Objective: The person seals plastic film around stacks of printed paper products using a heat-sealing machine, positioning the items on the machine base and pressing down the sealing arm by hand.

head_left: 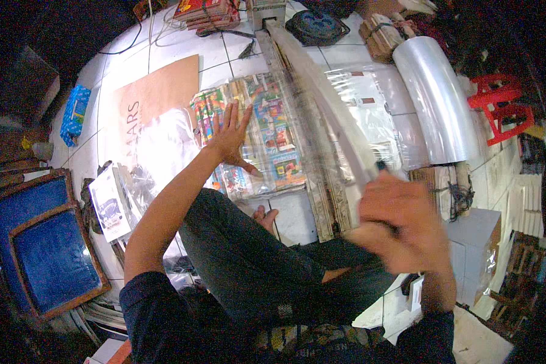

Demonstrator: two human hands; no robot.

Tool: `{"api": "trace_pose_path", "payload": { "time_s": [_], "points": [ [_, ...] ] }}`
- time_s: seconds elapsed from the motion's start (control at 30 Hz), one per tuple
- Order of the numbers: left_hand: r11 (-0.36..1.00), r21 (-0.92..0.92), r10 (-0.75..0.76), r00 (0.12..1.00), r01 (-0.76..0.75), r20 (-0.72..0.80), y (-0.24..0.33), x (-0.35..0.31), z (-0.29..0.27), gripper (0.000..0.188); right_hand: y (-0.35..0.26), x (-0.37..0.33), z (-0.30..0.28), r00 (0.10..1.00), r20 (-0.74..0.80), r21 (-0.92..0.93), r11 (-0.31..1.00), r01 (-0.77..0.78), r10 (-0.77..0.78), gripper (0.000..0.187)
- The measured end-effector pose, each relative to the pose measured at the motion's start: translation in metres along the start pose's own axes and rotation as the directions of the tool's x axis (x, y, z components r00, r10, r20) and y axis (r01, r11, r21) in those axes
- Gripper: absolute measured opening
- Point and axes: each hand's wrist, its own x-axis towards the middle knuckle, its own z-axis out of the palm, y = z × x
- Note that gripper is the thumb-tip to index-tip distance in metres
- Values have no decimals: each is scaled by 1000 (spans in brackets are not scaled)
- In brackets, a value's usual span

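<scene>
In the head view, dark capital lettering stands on a brown paper sheet [176, 85] at 10 o'clock; smaller print beneath it is too faint to read. A white printed pack [108, 209] near 8 to 9 o'clock bears a dark picture, and pale lettering crosses the dark shirt [224, 340] at the lower edge, partly legible.

The work lies on a white tiled floor [294, 212]. A shiny roll of clear film [434, 100] lies at 2 o'clock, with a red plastic stool [500, 115] just beyond it. Two blue panels in brown frames [57, 261] sit near 8 o'clock, a blue packet [76, 115] between 9 and 10.

The left hand [229, 139] is flat, fingers spread, on the colourful printed sheets [279, 136], which extend from beneath it toward 3 o'clock. A worn narrow bar [324, 200] runs along their right side. The right hand [400, 218], blurred, is curled around the near end of a long pale arm [327, 97] slanting toward 11 o'clock; the sheets lie at its 10 o'clock, well apart.
</scene>
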Motion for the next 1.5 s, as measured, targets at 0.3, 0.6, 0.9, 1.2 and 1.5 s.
{"api": "trace_pose_path", "payload": {
  "time_s": [0.3,0.6,0.9,1.2,1.5],
  "points": [
    [1000,-7,23,999,-24,-25,-4,0,6,174,106,-10,168,944,-225,-209,958,197,-243,35],
    [999,23,31,999,-31,14,-2,-1,1,175,105,-16,161,977,-148,-130,982,133,-152,35],
    [959,256,99,991,-118,87,-18,-34,-1,166,1,-10,40,882,-416,46,964,262,-220,33],
    [964,261,25,992,-56,120,-11,-33,-1,173,-11,0,24,999,-30,-35,999,-38,37,23],
    [961,256,107,994,-105,5,-24,-28,16,157,83,-19,159,954,-218,-259,955,147,-207,25]
  ]
}}
